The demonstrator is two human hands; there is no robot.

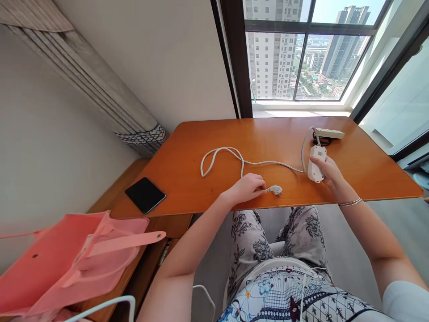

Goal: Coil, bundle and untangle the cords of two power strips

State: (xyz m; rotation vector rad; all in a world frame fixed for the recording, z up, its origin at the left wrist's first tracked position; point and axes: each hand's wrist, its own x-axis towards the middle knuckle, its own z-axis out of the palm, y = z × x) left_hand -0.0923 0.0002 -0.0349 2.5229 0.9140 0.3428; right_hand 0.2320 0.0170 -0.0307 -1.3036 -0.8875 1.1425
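Note:
A white cable [268, 163] loops across the orange-brown tabletop, joining a plug to a small white power strip. Near the front edge of the table, my left hand [250, 188] pinches the cable just behind the white plug [275, 190], whose prongs point right. My right hand [326, 170] is wrapped round the white power strip [316, 164], holding it tilted up over the table's right part, its labelled side facing me. The cable leaves the strip's far end and curves down to the table.
Behind my right hand lies another white power strip [329, 133] with a black cord [324, 141]. A black tablet [145, 195] rests at the table's left [187, 197]. A pink bag [77, 259] stands open at lower left. A window [301, 58] is beyond the table.

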